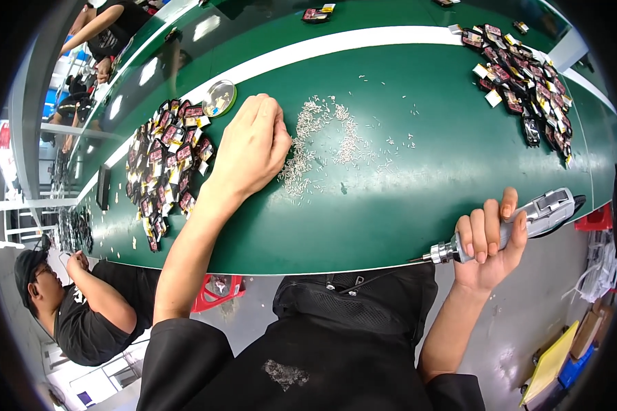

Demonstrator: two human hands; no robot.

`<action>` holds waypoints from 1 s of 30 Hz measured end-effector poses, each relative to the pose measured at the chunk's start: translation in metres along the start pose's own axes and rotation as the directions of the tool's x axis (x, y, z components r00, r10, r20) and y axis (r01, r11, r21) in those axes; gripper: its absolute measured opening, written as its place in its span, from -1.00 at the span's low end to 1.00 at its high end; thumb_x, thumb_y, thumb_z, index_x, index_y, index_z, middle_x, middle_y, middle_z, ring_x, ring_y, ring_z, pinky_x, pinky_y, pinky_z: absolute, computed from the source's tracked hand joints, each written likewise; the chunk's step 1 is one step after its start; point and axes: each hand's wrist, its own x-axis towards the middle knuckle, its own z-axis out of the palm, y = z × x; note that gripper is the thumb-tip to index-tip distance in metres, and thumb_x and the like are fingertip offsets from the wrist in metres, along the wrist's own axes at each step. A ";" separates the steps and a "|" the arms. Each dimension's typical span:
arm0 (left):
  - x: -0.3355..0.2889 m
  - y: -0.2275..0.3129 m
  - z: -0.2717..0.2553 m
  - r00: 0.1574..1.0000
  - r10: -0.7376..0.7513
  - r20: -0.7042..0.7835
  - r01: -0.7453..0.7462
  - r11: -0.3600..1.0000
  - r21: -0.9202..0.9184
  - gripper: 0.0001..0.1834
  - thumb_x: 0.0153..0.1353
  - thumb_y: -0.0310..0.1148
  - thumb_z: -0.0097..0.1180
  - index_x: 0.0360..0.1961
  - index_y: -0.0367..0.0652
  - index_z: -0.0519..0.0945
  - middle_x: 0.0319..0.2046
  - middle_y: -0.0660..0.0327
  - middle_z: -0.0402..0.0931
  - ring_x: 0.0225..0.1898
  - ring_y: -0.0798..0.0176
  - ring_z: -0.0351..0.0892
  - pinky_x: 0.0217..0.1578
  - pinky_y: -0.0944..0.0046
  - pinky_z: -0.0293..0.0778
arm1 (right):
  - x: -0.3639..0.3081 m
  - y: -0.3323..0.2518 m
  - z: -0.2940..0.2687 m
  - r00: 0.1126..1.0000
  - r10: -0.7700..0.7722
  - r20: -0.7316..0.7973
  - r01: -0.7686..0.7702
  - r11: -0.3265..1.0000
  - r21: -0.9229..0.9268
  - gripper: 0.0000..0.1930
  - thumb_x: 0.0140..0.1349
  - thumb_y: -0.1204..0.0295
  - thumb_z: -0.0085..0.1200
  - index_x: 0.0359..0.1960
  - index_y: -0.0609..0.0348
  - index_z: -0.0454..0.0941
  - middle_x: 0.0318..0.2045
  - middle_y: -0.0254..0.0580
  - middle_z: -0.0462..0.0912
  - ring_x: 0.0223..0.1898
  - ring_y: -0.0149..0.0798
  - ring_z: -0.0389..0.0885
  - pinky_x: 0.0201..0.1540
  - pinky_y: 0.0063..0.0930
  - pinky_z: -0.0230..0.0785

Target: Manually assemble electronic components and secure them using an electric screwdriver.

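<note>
The electric screwdriver (545, 212) is in the right hand (490, 233), over the table's near edge on the right, the fingers bent along one side of its body and the thumb wrapped against it. The left hand (253, 147) is palm down at the left border of the small screws (308, 130), its fingers curled and close together; their tips are tucked under, so I cannot tell whether they pinch a screw.

The screwdriver is silver-grey, with a shiny metal nose and a thin dark bit pointing left, and a black cable at the other end. The screws are tiny and pale, thickest in two ragged bands, with strays thinning out toward the right.

Just beyond the left wrist lies a heap of black parts (168, 154) with reddish and white faces and pale tabs. A round clear dish (220, 98) with a yellow-green rim sits between this heap and the left hand. A second heap (521, 82) of similar parts stands at the far right. A broad stretch of the green table (404, 198) runs from the screws to the near edge and across toward that second heap.
</note>
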 end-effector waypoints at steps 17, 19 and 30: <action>-0.059 0.098 -0.016 0.930 -0.352 0.107 0.289 0.519 -0.805 -0.92 0.00 -0.73 0.18 -0.45 -0.39 0.60 -0.45 0.08 0.58 -0.41 0.27 0.56 -0.37 0.36 0.45 | -0.002 0.010 0.031 0.998 -0.060 0.010 0.058 0.991 0.124 -0.74 0.41 0.20 -0.24 -0.28 0.12 0.36 -0.76 -0.46 0.22 -0.80 -0.50 0.14 -0.62 -0.54 0.18; -0.063 0.116 -0.010 0.894 -0.358 0.269 0.349 0.181 -0.919 -0.95 0.09 -0.71 0.11 -0.44 -0.41 0.59 -0.41 0.05 0.57 -0.40 0.31 0.55 -0.38 0.39 0.44 | -0.002 0.010 0.053 0.996 -0.080 -0.025 0.083 0.988 0.134 -0.78 0.38 0.25 -0.16 -0.30 0.16 0.35 -0.76 -0.45 0.22 -0.79 -0.51 0.15 -0.62 -0.56 0.16; -0.072 0.148 0.009 0.904 -0.281 0.322 0.277 -0.189 -0.942 -0.85 0.30 -0.55 -0.05 -0.33 -0.42 0.53 -0.39 0.07 0.51 -0.41 0.37 0.48 -0.42 0.44 0.40 | -0.005 0.014 0.068 0.989 -0.144 -0.030 0.147 0.983 0.109 -0.80 0.32 0.32 -0.06 -0.31 0.22 0.37 -0.77 -0.45 0.23 -0.79 -0.51 0.19 -0.61 -0.57 0.18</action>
